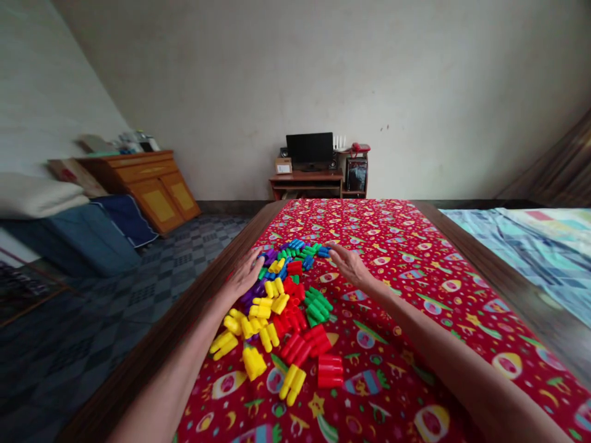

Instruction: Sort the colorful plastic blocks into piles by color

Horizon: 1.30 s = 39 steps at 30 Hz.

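A loose heap of plastic toy blocks lies on a red patterned cloth (369, 332). Yellow blocks (261, 307) fill the near left of the heap, red blocks (298, 347) its near middle, and green blocks (317, 306) sit to the right. Blue blocks (295, 244) and purple ones are at the far end. At the heap's far left edge is my left hand (247, 272), fingers extended, against the purple and blue blocks. My right hand (349, 263) reaches in from the right with spread fingers, its tips by a blue block (324, 252). Neither hand grips a block.
The cloth covers a surface with dark wooden edges (466, 264). Beyond it stand a desk (307, 176) with a black monitor (309, 149) and a wooden cabinet (148, 184). A bed with a light checked sheet (540, 246) is at the right.
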Each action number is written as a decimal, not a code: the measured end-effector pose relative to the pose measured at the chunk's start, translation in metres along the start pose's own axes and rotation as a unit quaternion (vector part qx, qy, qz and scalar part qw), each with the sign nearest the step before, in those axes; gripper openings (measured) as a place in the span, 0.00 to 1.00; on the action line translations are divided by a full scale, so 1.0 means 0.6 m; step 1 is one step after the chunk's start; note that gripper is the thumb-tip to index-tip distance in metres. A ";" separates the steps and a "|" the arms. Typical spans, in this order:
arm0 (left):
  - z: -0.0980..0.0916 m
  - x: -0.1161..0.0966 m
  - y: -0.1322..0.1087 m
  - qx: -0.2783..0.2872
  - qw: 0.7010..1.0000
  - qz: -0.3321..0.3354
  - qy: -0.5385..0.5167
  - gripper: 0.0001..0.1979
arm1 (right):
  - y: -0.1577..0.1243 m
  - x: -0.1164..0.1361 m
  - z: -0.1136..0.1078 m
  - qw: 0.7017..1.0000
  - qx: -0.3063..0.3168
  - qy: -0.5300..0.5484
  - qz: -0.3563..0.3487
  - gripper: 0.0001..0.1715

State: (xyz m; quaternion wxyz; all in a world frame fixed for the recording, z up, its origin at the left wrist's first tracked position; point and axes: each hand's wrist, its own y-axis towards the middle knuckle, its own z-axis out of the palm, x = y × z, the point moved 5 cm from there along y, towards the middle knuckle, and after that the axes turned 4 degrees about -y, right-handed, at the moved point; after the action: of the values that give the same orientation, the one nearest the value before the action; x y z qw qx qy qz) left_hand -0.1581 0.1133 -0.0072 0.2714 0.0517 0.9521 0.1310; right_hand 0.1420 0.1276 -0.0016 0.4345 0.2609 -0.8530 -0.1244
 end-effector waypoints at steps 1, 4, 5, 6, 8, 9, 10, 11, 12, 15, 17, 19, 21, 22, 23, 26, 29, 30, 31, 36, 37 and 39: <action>0.001 0.006 0.018 0.005 1.000 -0.013 -0.007 0.34 | 0.003 -0.025 -0.010 0.999 -0.033 -0.022 0.021 0.26; 0.019 0.006 0.076 0.037 0.998 -0.024 -0.033 0.35 | 0.000 -0.072 -0.019 0.994 -0.079 -0.066 0.042 0.22; 0.029 -0.001 0.094 0.050 0.998 -0.018 -0.040 0.35 | -0.002 -0.079 -0.018 0.993 -0.081 -0.070 0.041 0.22; 0.041 -0.012 0.108 0.064 0.997 -0.008 -0.047 0.35 | -0.005 -0.083 -0.016 0.994 -0.080 -0.068 0.040 0.22; 0.065 -0.041 0.127 0.097 0.993 0.019 -0.057 0.34 | -0.008 -0.087 -0.015 0.993 -0.086 -0.055 0.052 0.23; 0.077 -0.059 0.130 0.114 0.991 0.035 -0.061 0.32 | -0.010 -0.090 -0.016 0.992 -0.094 -0.047 0.065 0.25; 0.087 -0.078 0.129 0.129 0.988 0.048 -0.065 0.31 | -0.011 -0.094 -0.017 0.991 -0.102 -0.039 0.079 0.26; 0.095 -0.097 0.124 0.147 0.985 0.063 -0.067 0.29 | -0.011 -0.098 -0.017 0.990 -0.106 -0.034 0.091 0.28; 0.100 -0.117 0.115 0.169 0.980 0.085 -0.065 0.28 | -0.010 -0.102 -0.017 0.989 -0.106 -0.030 0.097 0.29; 0.101 -0.180 0.058 0.259 0.942 0.210 -0.043 0.25 | 0.002 -0.110 -0.012 0.991 -0.098 -0.033 0.085 0.32; 0.084 -0.214 0.001 0.307 0.900 0.308 -0.030 0.23 | 0.020 -0.111 -0.008 0.992 -0.090 -0.037 0.077 0.32; 0.056 -0.233 -0.061 0.299 0.886 0.353 -0.012 0.24 | 0.047 -0.106 0.004 0.994 -0.058 -0.050 0.071 0.31; 0.030 -0.240 -0.123 0.265 0.899 0.347 0.032 0.28 | 0.074 -0.090 0.023 0.996 -0.004 -0.068 0.063 0.28; 0.020 -0.242 -0.157 0.254 0.903 0.343 0.055 0.31 | 0.083 -0.078 0.036 0.995 0.031 -0.073 0.057 0.27; 0.013 -0.244 -0.192 0.238 0.904 0.348 0.072 0.34 | 0.089 -0.063 0.049 0.994 0.067 -0.072 0.047 0.27; 0.008 -0.240 -0.280 0.194 0.909 0.351 0.117 0.36 | 0.075 0.001 0.079 0.988 0.153 -0.028 -0.017 0.29; 0.018 -0.220 -0.320 0.153 0.910 0.348 0.163 0.35 | 0.030 0.074 0.074 0.976 0.192 0.062 -0.087 0.30; 0.021 -0.209 -0.317 0.134 0.915 0.335 0.179 0.34 | 0.015 0.093 0.065 0.970 0.199 0.093 -0.099 0.30; 0.022 -0.196 -0.308 0.113 0.922 0.317 0.193 0.33 | 0.001 0.109 0.054 0.966 0.203 0.116 -0.109 0.30; 0.028 -0.140 -0.197 0.046 0.960 0.224 0.164 0.36 | -0.022 0.102 0.000 0.983 0.136 0.105 -0.069 0.29; 0.032 -0.132 -0.169 0.045 0.968 0.205 0.135 0.37 | -0.021 0.086 -0.003 0.988 0.117 0.090 -0.045 0.30; 0.046 -0.126 -0.115 0.048 0.979 0.183 0.071 0.35 | -0.022 0.052 -0.002 0.995 0.087 0.048 -0.011 0.28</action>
State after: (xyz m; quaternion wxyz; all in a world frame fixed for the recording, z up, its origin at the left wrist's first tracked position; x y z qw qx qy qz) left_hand -0.0810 0.0403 -0.0109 0.1721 0.2291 0.9484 0.1357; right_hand 0.1318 0.0995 0.0145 0.4494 0.3132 -0.8356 -0.0419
